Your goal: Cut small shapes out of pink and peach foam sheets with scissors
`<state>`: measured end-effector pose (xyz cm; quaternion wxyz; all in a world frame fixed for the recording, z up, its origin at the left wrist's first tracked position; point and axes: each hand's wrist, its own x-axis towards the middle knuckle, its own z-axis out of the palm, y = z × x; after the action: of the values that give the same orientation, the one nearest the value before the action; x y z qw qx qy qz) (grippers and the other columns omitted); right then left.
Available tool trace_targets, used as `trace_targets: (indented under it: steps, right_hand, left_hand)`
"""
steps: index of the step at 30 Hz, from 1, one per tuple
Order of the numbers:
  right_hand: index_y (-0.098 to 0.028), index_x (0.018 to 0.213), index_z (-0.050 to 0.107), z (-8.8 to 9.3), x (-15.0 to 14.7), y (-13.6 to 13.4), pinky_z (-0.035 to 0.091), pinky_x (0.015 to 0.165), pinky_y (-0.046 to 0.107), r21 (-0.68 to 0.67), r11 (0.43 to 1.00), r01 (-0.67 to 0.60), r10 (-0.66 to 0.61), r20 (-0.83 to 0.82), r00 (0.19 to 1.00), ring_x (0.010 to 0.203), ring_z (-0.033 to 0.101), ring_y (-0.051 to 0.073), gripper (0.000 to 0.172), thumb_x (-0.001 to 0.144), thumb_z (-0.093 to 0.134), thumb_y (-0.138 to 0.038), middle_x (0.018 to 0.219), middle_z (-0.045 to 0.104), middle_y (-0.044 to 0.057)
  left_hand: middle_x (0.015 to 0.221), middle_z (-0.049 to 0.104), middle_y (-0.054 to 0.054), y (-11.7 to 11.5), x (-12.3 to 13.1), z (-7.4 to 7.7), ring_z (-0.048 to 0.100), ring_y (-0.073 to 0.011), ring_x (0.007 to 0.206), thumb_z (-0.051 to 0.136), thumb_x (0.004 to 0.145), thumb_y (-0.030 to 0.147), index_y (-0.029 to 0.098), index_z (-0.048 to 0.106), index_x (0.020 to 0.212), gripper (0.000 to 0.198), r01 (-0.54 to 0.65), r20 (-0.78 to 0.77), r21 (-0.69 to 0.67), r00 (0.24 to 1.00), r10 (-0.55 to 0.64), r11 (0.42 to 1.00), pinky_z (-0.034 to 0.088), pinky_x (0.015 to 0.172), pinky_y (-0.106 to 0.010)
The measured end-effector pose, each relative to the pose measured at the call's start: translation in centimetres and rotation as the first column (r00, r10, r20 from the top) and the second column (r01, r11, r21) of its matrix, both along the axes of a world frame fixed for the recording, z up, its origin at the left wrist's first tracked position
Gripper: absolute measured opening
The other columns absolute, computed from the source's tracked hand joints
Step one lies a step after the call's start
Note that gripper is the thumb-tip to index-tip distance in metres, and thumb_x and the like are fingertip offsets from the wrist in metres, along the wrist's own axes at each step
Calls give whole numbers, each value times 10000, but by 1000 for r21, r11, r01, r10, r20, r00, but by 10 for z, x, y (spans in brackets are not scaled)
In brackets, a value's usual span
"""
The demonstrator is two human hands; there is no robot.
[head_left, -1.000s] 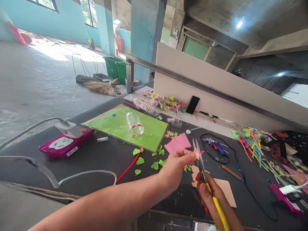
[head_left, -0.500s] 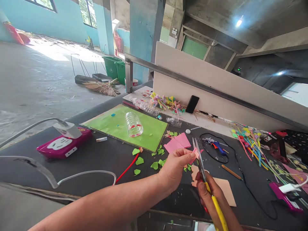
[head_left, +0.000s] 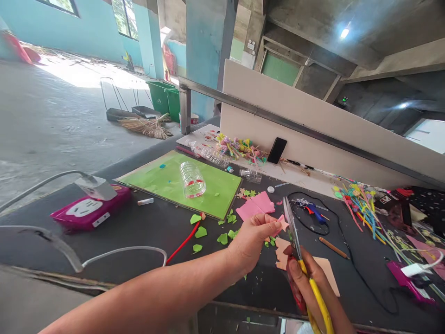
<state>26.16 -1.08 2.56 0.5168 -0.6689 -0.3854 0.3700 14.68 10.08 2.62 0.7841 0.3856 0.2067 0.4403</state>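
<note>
Pinched between the thumb and fingers of my left hand (head_left: 252, 239) is a small pink paper piece (head_left: 283, 223) with pointed edges. My right hand (head_left: 309, 278) grips scissors (head_left: 295, 234) with yellow and red handles, blades pointing up and away, just right of the pink piece and apart from it. Behind my left hand lie pink paper sheets (head_left: 255, 206). Peach paper (head_left: 327, 271) with a ragged cut edge is partly hidden under my right hand. Green paper scraps (head_left: 200, 232) are scattered to the left of my left hand.
A cut clear bottle (head_left: 193, 181) rests on a green sheet (head_left: 156, 181). At left is a purple power strip (head_left: 92, 211). A blue glue gun (head_left: 317, 213) with a black cord and a brown stick (head_left: 333, 247) lie to the right. A phone (head_left: 277, 150) leans against the back board.
The scissors have drawn slightly right, away from the pink piece, and their handles have spread. A small pink scrap now lies on the table behind it. My left hand has barely moved.
</note>
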Motion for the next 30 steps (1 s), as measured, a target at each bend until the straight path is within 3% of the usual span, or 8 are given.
trace_targets:
  steps: [4,9,15,20,24,30]
  right_hand:
    - [-242,1035,542,6,14,0,395,450,231,12,999,-31,32,-99,995,516,524,139,414,735,673,-494,596,584,-27]
    - [-257,1021,550,14,25,-2,471,582,275,118,992,34,-14,-172,985,624,613,172,420,696,727,-455,689,646,-20]
    - [-261,962,593,16,24,-3,460,599,254,71,997,36,-22,-189,982,596,578,127,415,609,804,-320,693,620,-50]
    - [-235,858,614,12,19,-1,423,498,226,62,996,67,-60,-114,992,496,502,102,375,533,785,-164,592,585,-64]
    - [-234,844,598,13,16,0,437,493,221,101,992,72,-64,-78,995,497,498,100,336,557,757,-163,576,570,-69]
    - [-259,938,546,13,19,3,529,617,271,192,968,160,-124,-187,975,617,586,131,365,646,764,-292,676,577,-67]
  left_hand:
    - [589,567,1,7,-2,-1,470,-101,584,717,654,274,143,631,621,161,184,-114,90,978,-173,979,332,625,-249]
    - [572,583,4,7,-1,-3,473,-102,546,736,606,278,148,645,627,160,438,-300,127,872,-386,890,320,573,-245]
    - [605,600,-3,1,-1,1,445,-104,538,681,650,300,149,667,678,154,598,-491,185,744,-453,780,289,536,-243]
    - [536,547,19,2,0,-2,357,-86,471,671,649,325,150,665,652,175,625,-591,229,699,-403,746,214,476,-243]
    - [565,572,11,2,2,-6,386,-90,484,665,657,312,154,665,661,158,609,-586,229,709,-392,760,232,477,-236]
    - [759,648,-67,-3,5,-2,551,-157,702,598,761,468,147,675,768,330,422,-292,156,883,-366,893,391,656,-258]
